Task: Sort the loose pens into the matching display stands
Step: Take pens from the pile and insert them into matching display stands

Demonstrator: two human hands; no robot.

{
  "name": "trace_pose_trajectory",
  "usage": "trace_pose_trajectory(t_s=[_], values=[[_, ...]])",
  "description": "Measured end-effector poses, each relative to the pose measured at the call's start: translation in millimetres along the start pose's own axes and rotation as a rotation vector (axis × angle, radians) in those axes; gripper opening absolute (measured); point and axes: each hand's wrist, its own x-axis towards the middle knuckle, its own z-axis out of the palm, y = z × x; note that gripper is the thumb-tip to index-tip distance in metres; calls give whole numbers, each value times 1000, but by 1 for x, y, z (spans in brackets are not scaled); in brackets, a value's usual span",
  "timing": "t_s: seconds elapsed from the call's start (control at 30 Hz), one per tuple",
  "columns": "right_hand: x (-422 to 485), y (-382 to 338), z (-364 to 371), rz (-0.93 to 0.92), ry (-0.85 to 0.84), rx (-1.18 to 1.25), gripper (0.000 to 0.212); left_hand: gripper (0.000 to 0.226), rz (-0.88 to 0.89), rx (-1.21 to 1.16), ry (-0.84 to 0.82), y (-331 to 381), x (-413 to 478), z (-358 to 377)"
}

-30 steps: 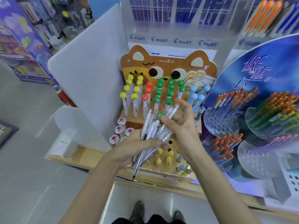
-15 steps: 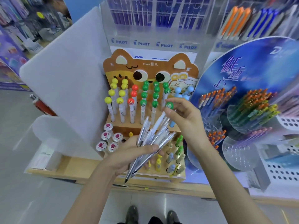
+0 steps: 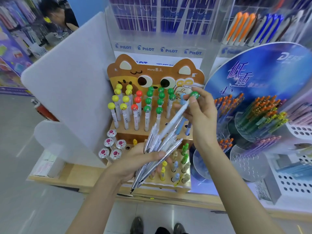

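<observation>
The shelf front edge (image 3: pixel 70 178) runs just below the left hand (image 3: pixel 133 161). This hand grips a fanned bundle of clear pens (image 3: pixel 157 146), with the tips pointing down past that edge. Above it, the right hand (image 3: pixel 200 114) pinches a green-ball pen (image 3: pixel 195 95) between thumb and fingers; the barrel's lower end overlaps the bundle. The ball sits right of the green-topped row (image 3: pixel 148 102) in the cat-faced stand (image 3: pixel 155 71). Open holes (image 3: pixel 166 124) show beside the bundle. A white panel (image 3: pixel 67 81) bounds the left side, a round blue display (image 3: pixel 253 73) the right.
</observation>
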Motion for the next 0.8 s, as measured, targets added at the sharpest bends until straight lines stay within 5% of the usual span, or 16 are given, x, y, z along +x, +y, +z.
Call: trace_pose_trajectory(t_s=[0.23,0.5,0.8], values=[[23,-9,-12,-206,168,-157,20,11,-66,35,94,-3,-11,-8],[25,13,-11,-338,-191,-683,22,26,-47,67,195,0,-20,-24],[33,24,-6,-366,-208,-785,22,24,-27,-2,243,6,-23,-25]])
